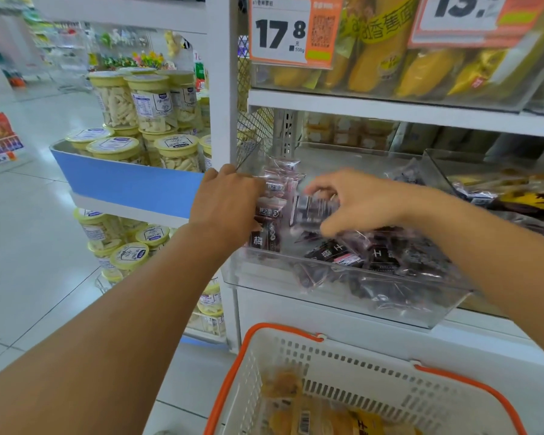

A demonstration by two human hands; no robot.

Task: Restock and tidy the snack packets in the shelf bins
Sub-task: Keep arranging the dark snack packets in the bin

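1. The clear bin [327,296] is open on top, so a hand can go in from above and from the front.
2. The white shelf board [390,111] sits over the bin and closes the way higher up.
3. Dark snack packets [374,255] fill the bin's floor.
4. Both hands are in the bin: the left hand [230,208] by its left wall, the right hand [355,202] in the middle.
5. A white basket [374,381] with orange handles stands below, in front of the shelf.

A shop aisle under bright, even light. A white upright post [222,89] carries white shelf boards [390,109] to its right. Left of the post runs a glossy pale tiled floor [29,246], with a blue-fronted shelf [129,186] beside it.
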